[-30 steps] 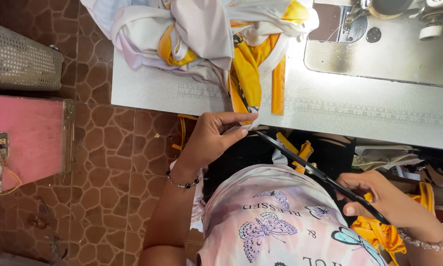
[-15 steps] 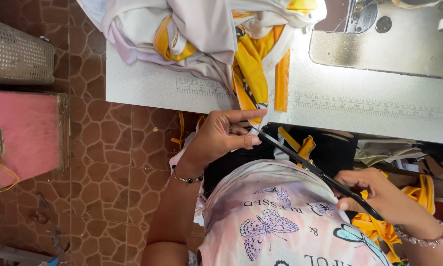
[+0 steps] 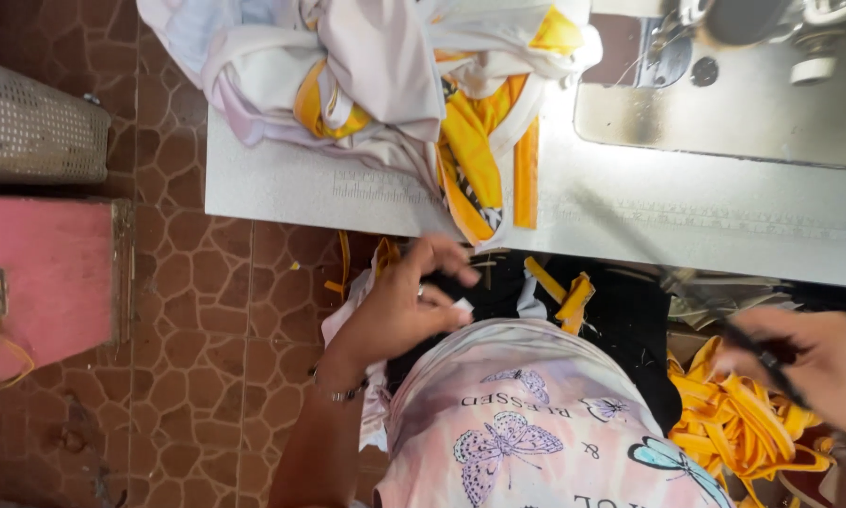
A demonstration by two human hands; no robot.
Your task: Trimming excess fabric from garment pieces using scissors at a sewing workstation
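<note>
Now, from left to right: my left hand (image 3: 409, 306) has dropped from the bench (image 3: 282, 188) edge into my lap, fingers curled around a small white tab (image 3: 462, 304) against black cloth (image 3: 630, 310). The black strip (image 3: 649, 254) it pinched 1 second ago now runs blurred over the bench, free at that end. My right hand (image 3: 818, 362) stays closed on the strip's lower end, above yellow cloth (image 3: 734, 423). I judge the left grip has shifted.
</note>
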